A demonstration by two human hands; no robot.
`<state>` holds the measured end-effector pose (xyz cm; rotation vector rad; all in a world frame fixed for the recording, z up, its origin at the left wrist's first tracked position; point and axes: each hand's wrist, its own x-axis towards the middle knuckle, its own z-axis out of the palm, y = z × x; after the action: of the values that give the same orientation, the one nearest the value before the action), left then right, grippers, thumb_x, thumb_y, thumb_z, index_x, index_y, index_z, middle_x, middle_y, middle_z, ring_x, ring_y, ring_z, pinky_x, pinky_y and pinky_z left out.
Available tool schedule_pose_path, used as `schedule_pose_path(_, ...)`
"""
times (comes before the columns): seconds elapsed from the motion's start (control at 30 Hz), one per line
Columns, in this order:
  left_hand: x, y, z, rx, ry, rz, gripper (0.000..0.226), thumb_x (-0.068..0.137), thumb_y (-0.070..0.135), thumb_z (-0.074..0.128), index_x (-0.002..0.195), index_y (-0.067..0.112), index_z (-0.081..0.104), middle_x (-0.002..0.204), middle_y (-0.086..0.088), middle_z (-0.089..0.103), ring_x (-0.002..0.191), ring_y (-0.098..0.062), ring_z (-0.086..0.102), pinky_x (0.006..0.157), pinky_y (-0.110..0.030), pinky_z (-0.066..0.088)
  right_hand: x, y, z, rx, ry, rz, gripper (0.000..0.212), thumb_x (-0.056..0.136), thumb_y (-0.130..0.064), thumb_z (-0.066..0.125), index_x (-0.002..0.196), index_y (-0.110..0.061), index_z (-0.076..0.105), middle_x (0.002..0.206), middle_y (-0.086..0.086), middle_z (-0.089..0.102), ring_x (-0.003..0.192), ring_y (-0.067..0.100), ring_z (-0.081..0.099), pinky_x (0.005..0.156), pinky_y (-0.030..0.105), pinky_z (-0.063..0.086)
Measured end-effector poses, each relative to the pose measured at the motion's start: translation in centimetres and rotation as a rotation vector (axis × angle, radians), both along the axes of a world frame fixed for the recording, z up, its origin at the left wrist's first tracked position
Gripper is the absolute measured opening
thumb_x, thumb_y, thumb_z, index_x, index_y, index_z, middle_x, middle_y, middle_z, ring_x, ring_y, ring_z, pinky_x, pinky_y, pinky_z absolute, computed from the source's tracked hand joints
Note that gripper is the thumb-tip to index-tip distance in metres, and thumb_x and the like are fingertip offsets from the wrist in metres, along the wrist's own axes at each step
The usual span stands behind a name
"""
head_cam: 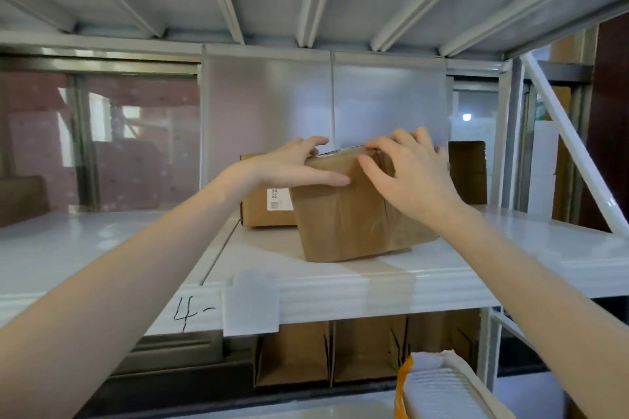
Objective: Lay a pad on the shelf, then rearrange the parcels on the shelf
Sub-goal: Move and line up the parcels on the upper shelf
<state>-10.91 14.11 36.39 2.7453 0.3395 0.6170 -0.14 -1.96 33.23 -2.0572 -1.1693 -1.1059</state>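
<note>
A brown paper-wrapped parcel point(354, 214) stands tilted on the white pad point(269, 255) that covers the middle of the shelf point(340, 289). My left hand point(292, 163) grips its upper left corner. My right hand point(412, 170) lies over its upper right side, fingers curled on the top edge. Behind it on the left sits a cardboard box point(262, 207) with a white label. A darker brown parcel point(468, 170) stands behind my right hand, partly hidden.
The shelf front carries a handwritten "4-" and a white tag point(252, 303). Cardboard boxes point(326, 350) fill the level below. A white padded bundle with orange tape point(439, 388) is at the bottom right. A slanted white brace point(575, 150) runs along the right side.
</note>
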Motion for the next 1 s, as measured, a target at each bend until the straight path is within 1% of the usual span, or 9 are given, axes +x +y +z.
schedule_pose_path(0.17,-4.7,1.6,-0.4,-0.018,-0.019,0.051,0.101,0.065,0.071,0.061,0.149,0.033,0.018,0.152,0.005,0.022,0.139,-0.016,0.028,0.113,-0.036,0.028,-2.9,2.0,-0.2,0.074,-0.063,0.147,0.03,0.089,-0.036,0.049,0.113,-0.024,0.062,0.113,-0.003,0.061,0.115,0.023,0.042,0.088,0.04,0.032)
schedule_pose_path(0.3,-9.2,3.2,-1.4,-0.034,-0.054,0.053,0.08,0.079,0.057,0.062,0.146,0.035,0.025,0.143,0.013,0.037,0.125,-0.007,0.04,0.1,-0.022,0.034,-6.0,4.2,0.5,0.13,-0.15,0.304,0.03,0.082,-0.024,0.05,0.107,-0.019,0.066,0.108,0.0,0.064,0.112,0.025,0.048,0.091,0.038,0.033)
schedule_pose_path(0.4,-11.9,4.8,-2.8,-0.045,-0.089,0.122,0.072,0.084,0.056,0.056,0.146,0.037,0.025,0.138,0.012,0.043,0.125,-0.007,0.041,0.098,-0.02,0.032,-9.1,5.8,1.5,0.178,-0.198,0.487,0.039,0.075,-0.008,0.051,0.112,-0.011,0.063,0.122,0.009,0.057,0.115,0.028,0.048,0.098,0.038,0.038)
schedule_pose_path(0.5,-14.0,6.1,-4.4,-0.084,-0.084,0.223,0.072,0.084,0.059,0.054,0.145,0.031,0.028,0.125,0.011,0.046,0.117,-0.006,0.044,0.096,-0.021,0.032,-12.1,7.2,3.0,0.191,-0.189,0.565,0.054,0.073,0.004,0.05,0.125,-0.012,0.054,0.141,0.013,0.037,0.125,0.03,0.038,0.098,0.03,0.035)
schedule_pose_path(0.57,-14.9,6.8,-5.4,-0.096,-0.107,0.23,0.083,0.079,0.062,0.056,0.147,0.028,0.023,0.135,0.007,0.044,0.127,-0.009,0.042,0.104,-0.024,0.032,-13.4,8.0,4.0,0.162,-0.148,0.596,0.055,0.076,0.002,0.052,0.128,-0.013,0.049,0.142,0.013,0.031,0.125,0.028,0.038,0.094,0.028,0.037)
schedule_pose_path(0.63,-15.6,7.1,-5.7,-0.084,-0.186,0.212,0.094,0.076,0.06,0.061,0.15,0.027,0.011,0.15,0.005,0.03,0.136,-0.011,0.032,0.108,-0.026,0.028,-14.1,8.9,4.4,0.092,-0.178,0.597,0.049,0.079,-0.003,0.053,0.127,-0.011,0.048,0.14,0.013,0.032,0.121,0.027,0.042,0.092,0.031,0.042)
schedule_pose_path(0.77,-15.9,5.8,-4.5,-0.045,-0.367,0.16,0.112,0.065,0.068,0.066,0.15,0.033,0.001,0.154,0.016,0.01,0.136,-0.001,0.021,0.11,-0.028,0.023,-15.5,10.6,4.5,0.028,-0.252,0.591,0.04,0.083,-0.011,0.053,0.123,-0.01,0.051,0.138,0.014,0.033,0.116,0.026,0.046,0.094,0.035,0.044)
schedule_pose_path(0.9,-14.6,4.1,-3.6,-0.042,-0.453,0.059,0.107,0.068,0.061,0.07,0.147,0.042,0.001,0.152,0.026,0.006,0.141,-0.001,0.015,0.112,-0.029,0.022,-16.7,10.0,6.1,0.161,-0.193,0.656,0.03,0.086,-0.014,0.051,0.115,-0.01,0.056,0.127,0.01,0.043,0.111,0.021,0.048,0.088,0.026,0.04)
schedule_pose_path(1.0,-13.3,3.6,-3.4,-0.051,-0.494,0.048,0.105,0.072,0.062,0.065,0.148,0.039,-0.002,0.155,0.022,0.0,0.143,-0.002,0.009,0.112,-0.027,0.016,-14.4,7.3,7.3,0.296,-0.143,0.541,0.028,0.087,-0.024,0.05,0.111,-0.015,0.06,0.116,0.009,0.053,0.11,0.026,0.048,0.09,0.035,0.04)
